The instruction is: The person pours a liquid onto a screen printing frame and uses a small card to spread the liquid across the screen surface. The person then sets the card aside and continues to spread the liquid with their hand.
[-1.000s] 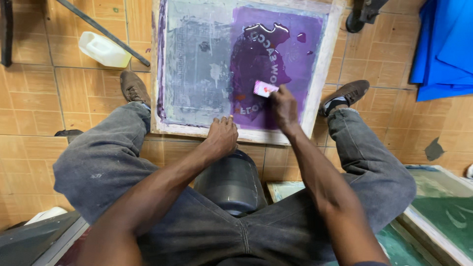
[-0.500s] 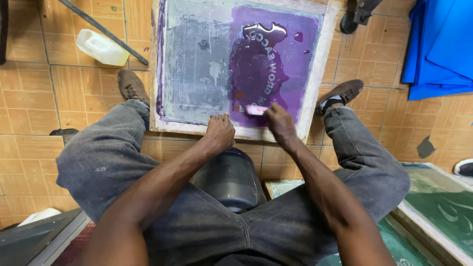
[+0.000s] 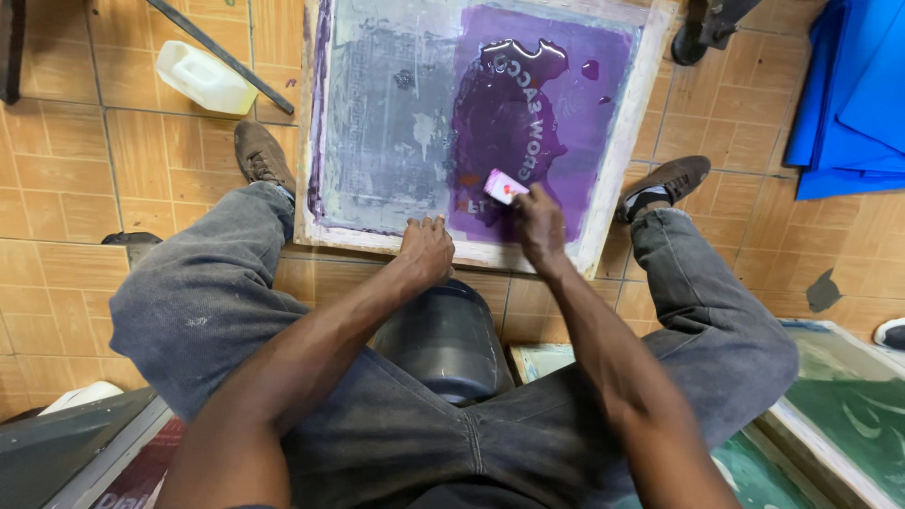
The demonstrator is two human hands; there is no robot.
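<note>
Right hand (image 3: 539, 226) is gripping a card (image 3: 504, 186) on the screen (image 3: 377, 141); left hand (image 3: 426, 250), at its 8 o'clock, is pressing half-curled on the frame.

The printing screen (image 3: 396, 141) has a pale wooden frame and grey mesh, with a wet purple ink patch (image 3: 537, 113) showing lighter lettering. The card (image 3: 504, 186) is white, smeared pink. The jeans (image 3: 217, 302) are faded grey, the shoes (image 3: 261, 155) brown, the floor tiles (image 3: 75, 170) orange-tan, the cloth (image 3: 853, 94) bright blue, and the jug (image 3: 205, 77) cream-white.
</note>
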